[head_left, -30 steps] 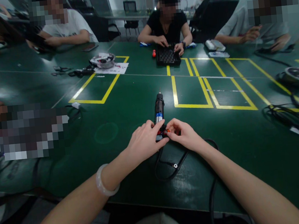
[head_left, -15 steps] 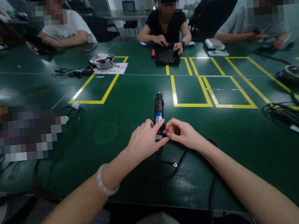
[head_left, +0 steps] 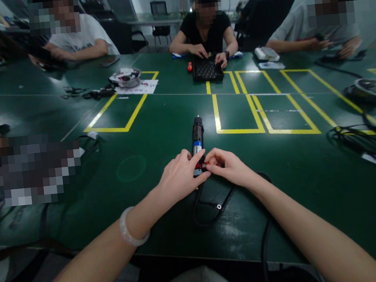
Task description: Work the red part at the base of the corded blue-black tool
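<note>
An electric screwdriver [head_left: 197,133] with a black nose and a blue-and-silver band lies on the green table, its thin bit pointing away from me. My left hand [head_left: 181,172] is closed around its near end, thumb along the body. At that same end my right hand [head_left: 225,166] pinches a small orange-red part [head_left: 206,165], mostly hidden by the fingertips; whether it is joined to the tool I cannot tell. A black cable [head_left: 204,223] loops on the table below my hands and runs down over the near edge.
Yellow tape outlines [head_left: 240,131] mark the table ahead. Across it, a person handles a black tray [head_left: 207,70] beside a small red object [head_left: 189,66]. Coiled cables [head_left: 351,143] lie at right, near a round device [head_left: 369,90]. A clear round container [head_left: 129,79] sits on paper at left.
The view has shifted slightly, moving everything a little left in the picture. My two hands keep the same hold at the screwdriver's near end, with only slight finger movement.
</note>
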`<state>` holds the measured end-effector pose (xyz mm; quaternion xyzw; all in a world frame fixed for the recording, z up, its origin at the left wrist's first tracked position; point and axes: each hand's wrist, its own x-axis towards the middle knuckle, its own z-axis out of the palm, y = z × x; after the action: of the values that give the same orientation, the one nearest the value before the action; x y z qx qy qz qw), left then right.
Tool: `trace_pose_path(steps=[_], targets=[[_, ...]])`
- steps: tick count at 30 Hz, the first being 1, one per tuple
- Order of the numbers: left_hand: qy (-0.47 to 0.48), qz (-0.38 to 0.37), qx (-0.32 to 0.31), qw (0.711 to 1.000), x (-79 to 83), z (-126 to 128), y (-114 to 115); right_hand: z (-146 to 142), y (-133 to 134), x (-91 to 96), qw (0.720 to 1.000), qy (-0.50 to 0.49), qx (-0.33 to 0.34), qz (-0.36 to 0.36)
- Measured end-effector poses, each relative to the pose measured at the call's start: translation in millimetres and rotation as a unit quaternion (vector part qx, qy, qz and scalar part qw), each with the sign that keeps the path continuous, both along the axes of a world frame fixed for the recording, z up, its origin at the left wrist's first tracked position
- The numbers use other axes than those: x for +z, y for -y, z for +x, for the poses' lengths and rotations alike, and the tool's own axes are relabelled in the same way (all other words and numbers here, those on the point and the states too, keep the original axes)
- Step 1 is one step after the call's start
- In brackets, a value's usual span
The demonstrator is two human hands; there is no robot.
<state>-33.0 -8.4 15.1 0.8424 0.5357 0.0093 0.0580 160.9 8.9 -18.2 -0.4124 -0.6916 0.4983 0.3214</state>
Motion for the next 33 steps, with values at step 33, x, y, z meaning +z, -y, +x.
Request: trace_pose_path(steps=[33], targets=[[-0.116, 0.040, 0.055, 0.991, 1.2, -68.3, -49.5, 10.1, -8.5, -6.9, 0.992, -0.045, -0.102, 0.064]])
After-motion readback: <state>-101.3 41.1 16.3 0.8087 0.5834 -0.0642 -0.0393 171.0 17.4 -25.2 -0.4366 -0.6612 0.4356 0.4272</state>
